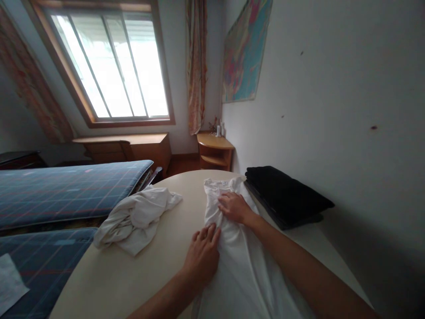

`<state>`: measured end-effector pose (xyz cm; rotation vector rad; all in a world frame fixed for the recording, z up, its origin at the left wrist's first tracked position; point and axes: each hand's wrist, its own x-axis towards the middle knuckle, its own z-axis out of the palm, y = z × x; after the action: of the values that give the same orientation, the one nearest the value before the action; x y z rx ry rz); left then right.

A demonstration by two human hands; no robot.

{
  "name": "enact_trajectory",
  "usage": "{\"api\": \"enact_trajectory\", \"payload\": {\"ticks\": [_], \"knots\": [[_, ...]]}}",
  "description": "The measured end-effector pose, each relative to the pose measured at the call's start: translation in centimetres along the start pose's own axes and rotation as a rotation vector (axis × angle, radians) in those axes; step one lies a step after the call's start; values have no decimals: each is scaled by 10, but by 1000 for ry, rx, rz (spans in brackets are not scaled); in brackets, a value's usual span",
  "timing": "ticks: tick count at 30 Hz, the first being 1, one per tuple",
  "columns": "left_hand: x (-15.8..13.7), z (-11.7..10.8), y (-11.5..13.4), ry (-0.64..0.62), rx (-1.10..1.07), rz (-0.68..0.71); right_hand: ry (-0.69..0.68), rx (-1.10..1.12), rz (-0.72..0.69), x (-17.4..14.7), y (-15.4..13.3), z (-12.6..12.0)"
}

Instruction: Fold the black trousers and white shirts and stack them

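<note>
A white garment (237, 261), which looks like a shirt, lies lengthwise on the pale round table (156, 274), folded into a long strip with its collar end farthest from me. My right hand (234, 207) rests on it near the collar, palm down and fingers stretched out. Closer to me, my left hand (203, 254) touches the strip's left edge, its fingers a little bent and slightly apart. The fingertips of that hand are partly hidden. Loose and crumpled, a second white garment (141, 217) sits at the table's left side.
A stack of folded black cloth (285, 195) lies right of the shirt by the wall. Blue plaid cushions (66, 190) border the table on the left, with a paper sheet (9, 283) on one. Behind are a corner shelf (215, 141) and a wooden desk (146, 139) under the window.
</note>
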<state>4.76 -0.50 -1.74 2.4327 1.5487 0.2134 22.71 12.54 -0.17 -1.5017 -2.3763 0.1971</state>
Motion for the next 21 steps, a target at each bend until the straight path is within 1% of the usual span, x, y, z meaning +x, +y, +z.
{"api": "enact_trajectory", "payload": {"ticks": [2, 6, 9, 11, 14, 17, 19, 21], "knots": [[0, -4, -7, -8, 43, -10, -59, -57, -45, -8, 8, 1], [3, -19, -27, 9, 100, 6, -154, -28, -10, -19, 16, 12], [5, -27, -43, 10, 110, 42, -158, -23, 18, -17, 14, 19], [6, -30, -49, 4, 105, 36, -151, -22, 38, -11, 13, 22], [0, -32, -44, -18, 101, -18, -170, -14, 34, 3, 17, 21], [-14, -34, -28, -50, 137, -111, -192, -4, -19, 15, 24, 20], [-26, -36, -17, -60, 176, -193, -173, -6, -57, 20, 27, 19], [-39, -37, -9, -73, 204, -268, -117, -23, -76, 21, 27, 19]]}}
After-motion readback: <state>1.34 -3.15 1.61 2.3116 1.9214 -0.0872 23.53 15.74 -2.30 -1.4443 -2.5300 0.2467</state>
